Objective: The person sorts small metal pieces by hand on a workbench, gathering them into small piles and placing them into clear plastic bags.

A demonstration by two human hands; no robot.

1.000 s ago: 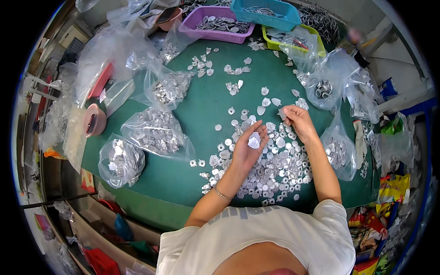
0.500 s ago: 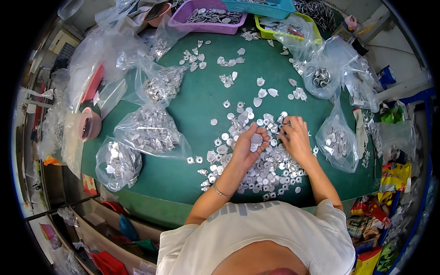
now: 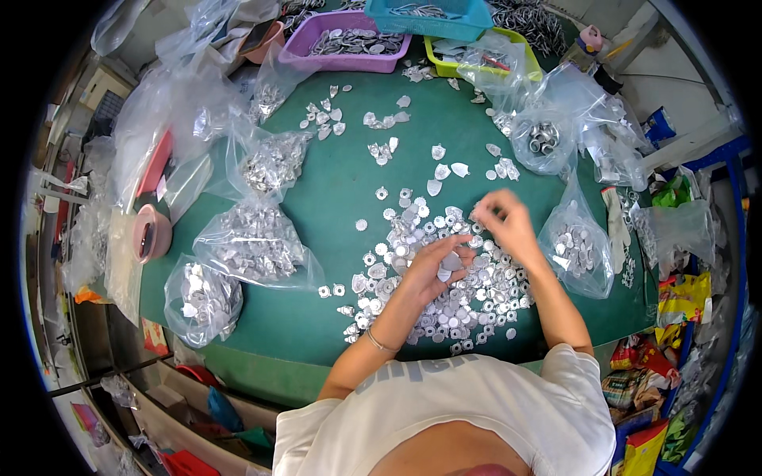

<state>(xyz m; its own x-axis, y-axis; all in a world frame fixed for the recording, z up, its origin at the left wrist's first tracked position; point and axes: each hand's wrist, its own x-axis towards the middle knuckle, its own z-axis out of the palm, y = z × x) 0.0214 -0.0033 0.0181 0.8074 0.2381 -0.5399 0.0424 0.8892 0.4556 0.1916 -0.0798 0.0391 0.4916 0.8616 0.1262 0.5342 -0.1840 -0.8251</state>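
Observation:
My left hand (image 3: 432, 270) is curled palm-up around a few flat silver metal pieces (image 3: 451, 262), low over the pile. To its right, my right hand (image 3: 508, 224) is raised above the pile's far right edge. Its fingers are bent and smeared by motion, so whether it holds anything cannot be made out. Beneath both hands spreads a heap of small silver metal parts (image 3: 460, 308), some round with notched edges, others shield-shaped. Several flat shield-shaped pieces (image 3: 441, 171) lie apart, beyond the heap on the green tabletop (image 3: 333, 206).
Clear plastic bags of metal parts stand on the left (image 3: 258, 242) and the right (image 3: 578, 246). At the back are a purple basket (image 3: 343, 63), a blue basket (image 3: 429, 28) and a yellow-green tray (image 3: 528, 67). A pink cup (image 3: 155, 234) sits at the left edge.
My right hand has lifted off the heap and moved slightly away from me. My left hand, still around the flat pieces, has turned a little. The view has shifted slightly.

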